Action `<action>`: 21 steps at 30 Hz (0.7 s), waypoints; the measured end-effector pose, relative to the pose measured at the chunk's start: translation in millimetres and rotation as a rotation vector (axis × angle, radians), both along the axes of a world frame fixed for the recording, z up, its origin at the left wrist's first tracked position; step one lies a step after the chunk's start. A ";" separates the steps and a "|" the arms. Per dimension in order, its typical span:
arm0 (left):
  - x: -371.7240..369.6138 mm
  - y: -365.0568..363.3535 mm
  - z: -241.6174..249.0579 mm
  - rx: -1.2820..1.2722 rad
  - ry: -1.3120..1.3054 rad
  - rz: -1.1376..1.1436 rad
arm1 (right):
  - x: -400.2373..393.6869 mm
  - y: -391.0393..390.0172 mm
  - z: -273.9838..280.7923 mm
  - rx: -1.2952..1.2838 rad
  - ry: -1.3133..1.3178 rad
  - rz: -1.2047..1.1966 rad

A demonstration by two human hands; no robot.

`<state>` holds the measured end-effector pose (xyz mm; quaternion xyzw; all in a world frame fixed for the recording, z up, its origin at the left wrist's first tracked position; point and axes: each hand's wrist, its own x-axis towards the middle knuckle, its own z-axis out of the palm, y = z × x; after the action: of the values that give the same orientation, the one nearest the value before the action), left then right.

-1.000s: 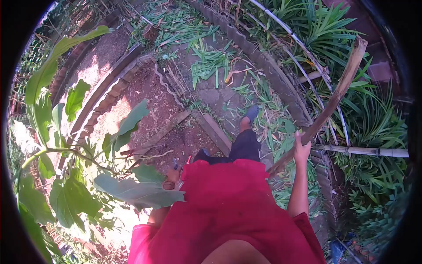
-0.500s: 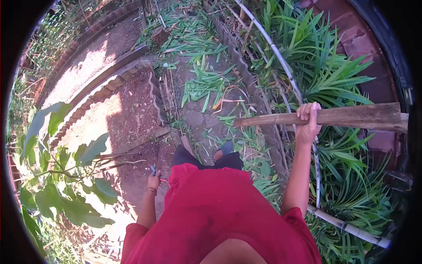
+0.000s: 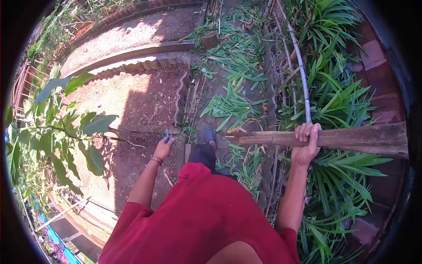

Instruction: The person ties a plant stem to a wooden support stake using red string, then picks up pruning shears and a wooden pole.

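My right hand (image 3: 306,143) is closed around a long, weathered wooden plank (image 3: 360,137). The plank lies across the right side of the view, its narrow end (image 3: 235,139) over the path and its broad end beyond the green strap-leaved plants (image 3: 338,176). On the left, my left hand (image 3: 163,148) is closed on a small hand tool (image 3: 167,133) with a blue-grey end sticking up from the fingers. The rest of that tool is hidden in the hand, and its exact kind cannot be made out. Bare soil (image 3: 154,114) of a garden bed lies just beyond the left hand.
Cut green leaves (image 3: 237,101) litter the path ahead. Corrugated edging (image 3: 181,94) borders the beds. A pale pole (image 3: 301,66) runs along the plants at right, and a broad-leaved plant (image 3: 99,124) reaches in from the left. A log stump (image 3: 209,40) stands farther ahead.
My view has turned and moved forward along the path, with a foot stepping ahead. The plank stays in my right hand, and the left hand has risen slightly with its tool.
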<state>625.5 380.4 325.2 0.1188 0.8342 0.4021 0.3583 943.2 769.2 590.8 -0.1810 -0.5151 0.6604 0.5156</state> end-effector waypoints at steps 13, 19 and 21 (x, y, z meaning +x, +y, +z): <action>-32.3 108.6 -47.4 0.106 -0.202 0.323 | -198.6 102.5 -58.8 -0.120 -0.116 0.185; -85.8 128.6 -13.3 0.094 0.037 0.294 | -275.3 123.8 -66.9 -0.217 -0.086 0.222; -102.4 138.8 -7.0 0.101 0.083 0.347 | -294.2 134.8 -72.1 -0.218 -0.075 0.296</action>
<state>523.1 519.1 318.2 0.0073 0.8350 0.4939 0.2426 649.0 904.0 518.7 -0.1827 -0.4804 0.7737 0.3704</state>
